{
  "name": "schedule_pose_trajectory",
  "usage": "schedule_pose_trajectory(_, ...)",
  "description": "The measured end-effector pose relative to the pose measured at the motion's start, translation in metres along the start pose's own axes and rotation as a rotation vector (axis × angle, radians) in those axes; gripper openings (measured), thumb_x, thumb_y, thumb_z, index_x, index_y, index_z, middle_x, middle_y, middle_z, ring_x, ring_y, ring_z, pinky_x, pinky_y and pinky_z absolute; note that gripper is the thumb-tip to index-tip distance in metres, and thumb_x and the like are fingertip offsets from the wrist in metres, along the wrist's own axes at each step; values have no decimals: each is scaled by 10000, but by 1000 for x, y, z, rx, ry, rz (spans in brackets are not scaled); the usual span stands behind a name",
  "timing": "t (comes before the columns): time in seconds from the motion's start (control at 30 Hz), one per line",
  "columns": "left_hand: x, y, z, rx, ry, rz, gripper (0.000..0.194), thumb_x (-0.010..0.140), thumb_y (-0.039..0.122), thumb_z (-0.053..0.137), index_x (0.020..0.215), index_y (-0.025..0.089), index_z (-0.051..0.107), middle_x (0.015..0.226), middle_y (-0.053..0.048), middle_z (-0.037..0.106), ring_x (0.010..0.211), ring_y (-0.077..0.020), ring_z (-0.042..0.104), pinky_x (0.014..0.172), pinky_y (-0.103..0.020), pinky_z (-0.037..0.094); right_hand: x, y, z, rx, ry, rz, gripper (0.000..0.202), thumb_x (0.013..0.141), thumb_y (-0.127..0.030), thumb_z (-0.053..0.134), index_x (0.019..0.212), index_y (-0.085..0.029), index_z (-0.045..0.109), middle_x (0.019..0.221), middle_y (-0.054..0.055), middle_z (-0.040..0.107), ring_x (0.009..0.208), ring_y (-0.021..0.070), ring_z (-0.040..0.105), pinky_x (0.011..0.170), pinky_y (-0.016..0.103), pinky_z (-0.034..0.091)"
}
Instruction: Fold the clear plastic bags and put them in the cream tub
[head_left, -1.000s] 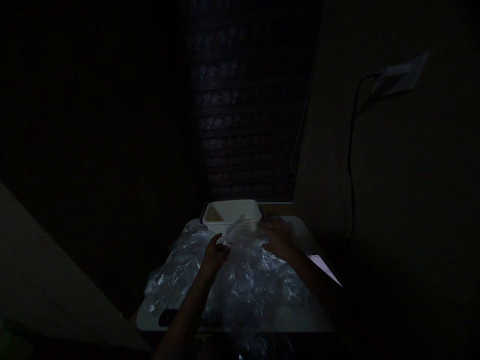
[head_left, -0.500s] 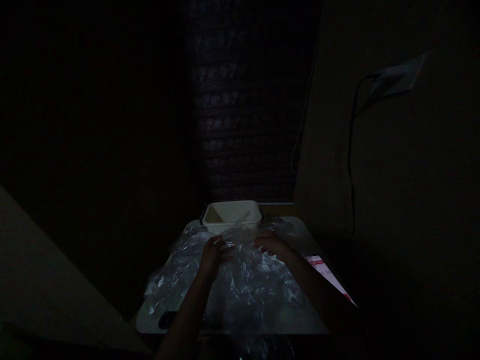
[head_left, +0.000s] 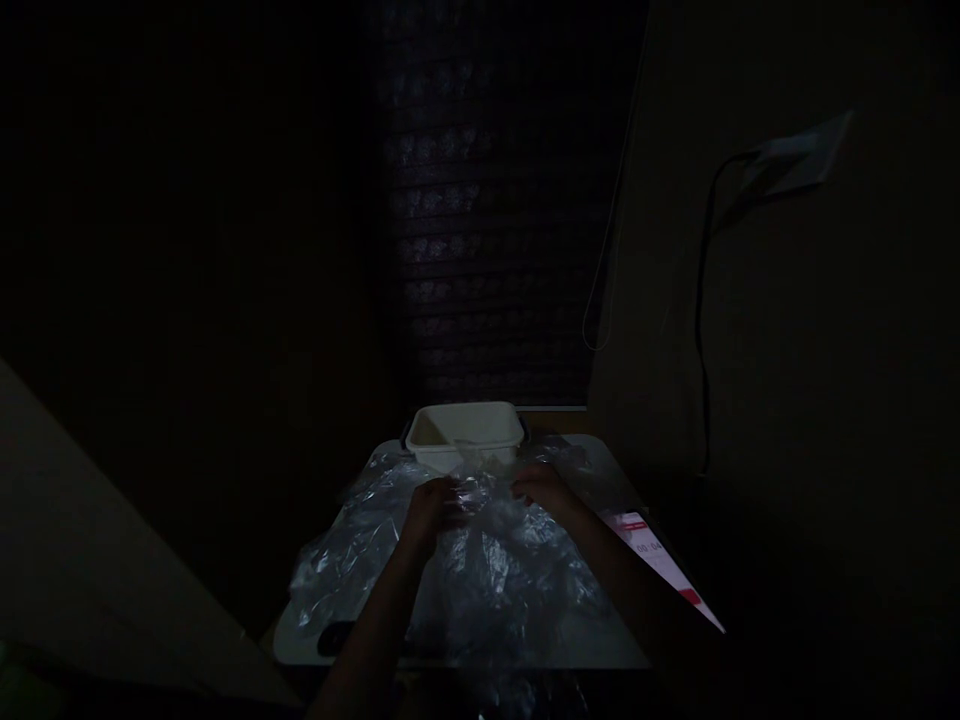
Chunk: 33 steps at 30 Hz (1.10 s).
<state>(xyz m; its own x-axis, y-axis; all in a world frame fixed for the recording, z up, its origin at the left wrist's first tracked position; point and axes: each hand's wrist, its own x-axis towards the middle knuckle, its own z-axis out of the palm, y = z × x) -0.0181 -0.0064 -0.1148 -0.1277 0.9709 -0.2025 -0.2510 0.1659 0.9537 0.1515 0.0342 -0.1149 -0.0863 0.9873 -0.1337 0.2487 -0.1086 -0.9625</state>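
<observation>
Honestly, main risk is light: scene's nearly black, so the thin plastic sheet (head_left: pixel 480 560) could snag, tear or slide off the surface (head_left: pixel 300 640) at lower centre and drag the white tub (head_left: pixel 465 430) just above it. Left hand (head_left: pixel 429 505) and right hand (head_left: pixel 541 488) sit at frame centre, fingers bunched on a raised fold of sheet between them; too dark to tell how firmly they're clamped.
</observation>
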Motion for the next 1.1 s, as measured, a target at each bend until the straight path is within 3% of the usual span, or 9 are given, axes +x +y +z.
schedule_pose_trajectory(0.3, 0, 1, -2, -42, -44, 32, 304, 665, 411, 425, 744, 131, 514, 607, -57, 603, 533, -148, 560, 422, -214, 388, -11, 6, -6, 60, 38, -51, 185, 630, -202, 404, 485, -134, 496, 438, -4, 539, 359, 69, 473, 351, 166, 323)
schedule_pose_trajectory(0.4, -1, 1, 0, 73, -20, 32, 276, 609, 369, 511, 764, 140, 519, 581, -31, 593, 505, -139, 553, 417, -204, 370, -12, 8, -5, 73, 36, -82, 103, 582, -225, 492, 595, -132, 536, 474, -13, 544, 413, 83, 493, 378, 173, 345)
schedule_pose_trajectory(0.53, -2, 1, 3, 155, 60, -4, 259, 588, 372, 524, 680, 130, 523, 508, -11, 557, 437, -126, 529, 388, -197, 342, -3, 17, 0, -62, 62, -207, 279, 502, -176, 563, 776, -142, 533, 438, -59, 491, 406, 87, 464, 380, 183, 338)
schedule_pose_trajectory(0.67, -1, 2, 6, 98, 100, 14, 333, 603, 466, 462, 547, 138, 471, 404, 31, 464, 361, -100, 473, 357, -194, 328, 5, 27, 2, -217, 77, -270, 104, 585, -160, 458, 629, -144, 550, 419, -47, 479, 380, 80, 450, 376, 183, 335)
schedule_pose_trajectory(0.77, 2, 2, 7, 85, 108, 13, 391, 627, 513, 390, 489, 148, 422, 344, 51, 382, 293, -86, 411, 319, -194, 306, 6, 32, 0, -260, 61, -272, 188, 636, -166, 377, 546, -142, 541, 412, -30, 485, 361, 86, 452, 371, 191, 339)
schedule_pose_trajectory(0.83, 3, 2, 7, 87, 116, 29, 368, 634, 490, 401, 507, 145, 428, 351, 53, 372, 288, -84, 404, 310, -195, 312, 4, 32, -1, -294, 70, -285, 159, 622, -157, 400, 590, -144, 556, 493, -11, 536, 449, 104, 501, 435, 203, 377)
schedule_pose_trajectory(0.93, 5, 3, 8, 90, 158, 109, 213, 606, 333, 516, 694, 143, 474, 490, 31, 471, 399, -96, 490, 362, -196, 374, -2, 27, -2, -355, 111, -331, 191, 583, -157, 472, 748, -151, 567, 745, 31, 587, 698, 142, 529, 628, 237, 394)
schedule_pose_trajectory(1.0, 5, 4, 9, 87, 172, 160, 230, 588, 239, 540, 793, 163, 467, 591, 19, 508, 476, -101, 527, 402, -199, 402, -6, 20, -1, -497, 154, -399, 240, 592, -197, 493, 821, -163, 555, 863, 48, 569, 819, 160, 493, 716, 256, 359)
schedule_pose_trajectory(1.1, 5, 5, 8, 80, 149, 170, 168, 609, 240, 512, 746, 146, 491, 614, -1, 521, 476, -101, 528, 406, -202, 405, -9, 8, 4, -805, 211, -444, 251, 618, -286, 494, 837, -175, 546, 882, 66, 560, 859, 185, 465, 738, 286, 327)
